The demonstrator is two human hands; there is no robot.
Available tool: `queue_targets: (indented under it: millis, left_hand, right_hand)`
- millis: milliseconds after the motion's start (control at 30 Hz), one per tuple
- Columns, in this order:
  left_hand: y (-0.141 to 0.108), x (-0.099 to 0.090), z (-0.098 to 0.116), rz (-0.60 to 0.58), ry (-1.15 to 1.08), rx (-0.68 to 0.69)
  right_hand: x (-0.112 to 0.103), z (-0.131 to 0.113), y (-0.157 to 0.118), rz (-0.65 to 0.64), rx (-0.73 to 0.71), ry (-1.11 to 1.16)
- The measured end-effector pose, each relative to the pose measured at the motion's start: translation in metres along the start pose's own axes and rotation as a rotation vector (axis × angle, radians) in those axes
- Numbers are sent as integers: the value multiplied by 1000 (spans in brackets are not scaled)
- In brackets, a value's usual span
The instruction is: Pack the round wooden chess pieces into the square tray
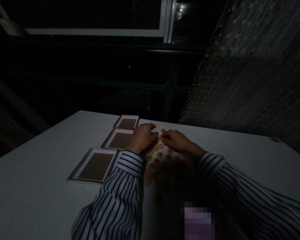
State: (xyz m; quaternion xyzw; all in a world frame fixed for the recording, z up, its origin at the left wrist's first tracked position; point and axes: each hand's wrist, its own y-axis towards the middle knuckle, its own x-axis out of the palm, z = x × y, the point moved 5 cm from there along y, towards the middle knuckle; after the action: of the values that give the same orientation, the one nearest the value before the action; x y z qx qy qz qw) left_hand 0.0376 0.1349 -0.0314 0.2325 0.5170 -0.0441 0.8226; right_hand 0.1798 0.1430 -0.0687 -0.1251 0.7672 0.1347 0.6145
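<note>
Many round, pale wooden xiangqi pieces (pixel 160 154) lie loose on the white table, several with red characters, a few with black ones and others blank side up. My left hand (pixel 143 136) is over the left edge of the spread, its thumb and forefinger apart and no piece visible between them. Opposite it, my right hand (pixel 176 139) has its fingers bent down and closed at a red-marked xiangqi piece (pixel 162 141). The pieces nearest me sink into deep shadow between my forearms.
Left of the pieces, three shallow framed trays stand in a row: a near tray (pixel 76 171), a middle tray (pixel 105 142) and a far tray (pixel 117 122). A bead curtain (pixel 240 73) hangs behind the right side of the table (pixel 40 180). The room is dim.
</note>
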Motion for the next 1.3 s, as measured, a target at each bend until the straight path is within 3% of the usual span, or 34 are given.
queue_targets:
  millis: [333,700,900,1033,1300]
  left_hand:
    - [-1,0,0,-18,2,-1]
    - [-1,0,2,-55,1,-8]
    - [-1,0,1,-42,8,1]
    - [-2,1,2,-58,15,12]
    - [-1,8,2,-77,12,22]
  right_hand:
    - [0,-2,-2,-45,-3,-160]
    - [-1,-4,-3,-25,-24,-156]
    - [-14,17,-5,63,-15,-91]
    - [-18,32,-8,34,-10,-111]
    - [-9,25,-7,-10,-69,-204]
